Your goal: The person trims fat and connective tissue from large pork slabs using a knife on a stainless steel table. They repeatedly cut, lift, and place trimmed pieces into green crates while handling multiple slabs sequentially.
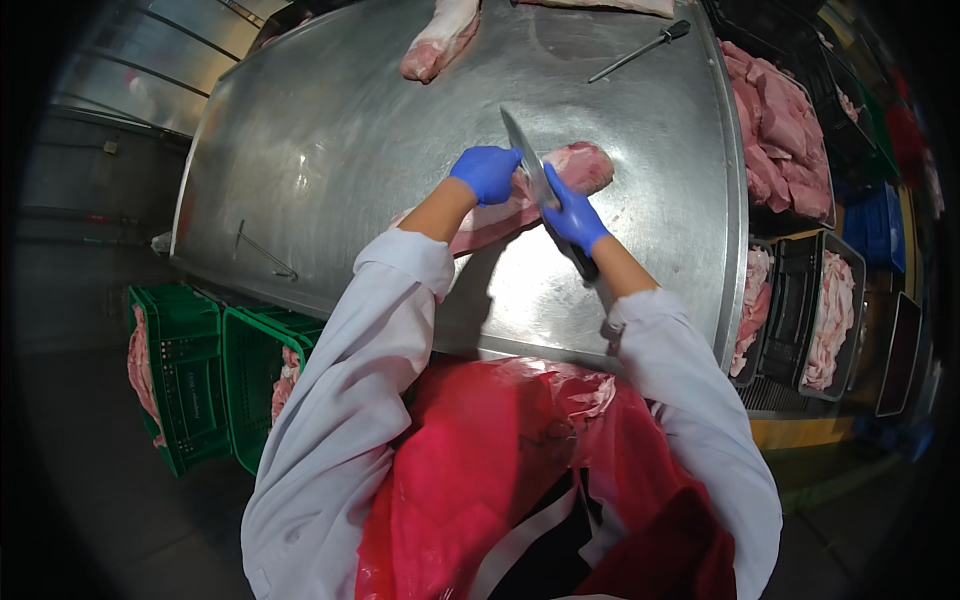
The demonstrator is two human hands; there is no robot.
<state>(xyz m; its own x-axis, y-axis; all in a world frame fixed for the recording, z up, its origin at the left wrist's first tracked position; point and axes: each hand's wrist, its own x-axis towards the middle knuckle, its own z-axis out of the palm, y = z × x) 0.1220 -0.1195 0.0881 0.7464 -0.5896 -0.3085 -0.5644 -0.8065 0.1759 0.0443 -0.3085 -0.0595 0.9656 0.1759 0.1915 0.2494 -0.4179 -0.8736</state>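
A long piece of pink raw meat [580, 168] with a paler, fatty side lies slantwise on the metal table [350, 130]. My right hand [572, 214], in a blue glove, is closed round a knife [527, 150] above the meat. Its blade points up and left, and the dark handle end sticks out below the hand. My left hand [487, 175], gloved too, makes a fist at the meat's upper edge, right beside the blade. Whatever its fingers pinch is hidden.
Another meat piece [440, 40] and a sharpening steel [640, 52] lie at the far side. A thin metal hook [265, 252] rests on the left. Green crates [200, 390] with meat stand at lower left; black crates [858, 275] of meat line the right.
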